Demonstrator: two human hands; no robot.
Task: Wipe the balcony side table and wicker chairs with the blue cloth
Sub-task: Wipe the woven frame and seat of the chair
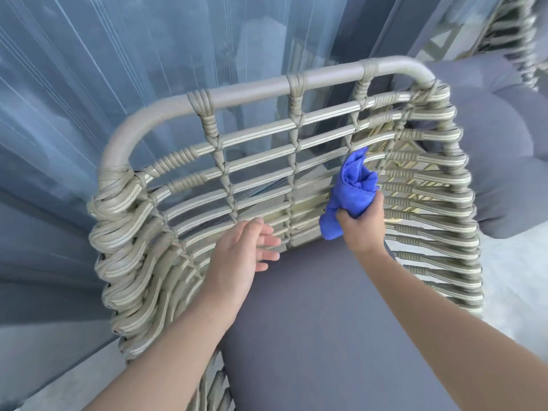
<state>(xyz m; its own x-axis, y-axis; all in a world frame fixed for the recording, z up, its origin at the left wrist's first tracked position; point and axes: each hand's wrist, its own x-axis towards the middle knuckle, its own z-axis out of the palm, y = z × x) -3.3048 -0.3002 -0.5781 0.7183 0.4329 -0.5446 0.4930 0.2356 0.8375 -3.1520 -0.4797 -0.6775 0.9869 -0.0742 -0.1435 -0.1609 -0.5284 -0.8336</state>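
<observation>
Head view looks down on a wicker chair seen from the seat side, its backrest facing the camera. Right hand grips a bunched blue cloth, fingers curled round the lower part of the wad; the upper end of the cloth stands above the fist and lies against the horizontal strands of the backrest, right of centre, near where the back curves into the right side. A loose corner of the cloth hangs below the fist, just over the rear edge of the grey seat cushion. Left hand is open, fingers straight and slightly spread, pointing right, holding nothing. Its fingertips lie at the lowest strands of the backrest, left of centre, just above the cushion; whether they touch the weave cannot be told. Both forearms are bare and reach in from the bottom edge of the frame, the left over the chair's left side, the right over the cushion. Chair frame: a smooth grey tube runs along the top of the back, with woven strands wrapped round it at intervals; both sides are thickly woven. Behind the chair hangs a sheer curtain behind glass. To the right stands a second wicker chair with grey cushions, partly cut off by the frame edge. Floor at lower right is pale.
</observation>
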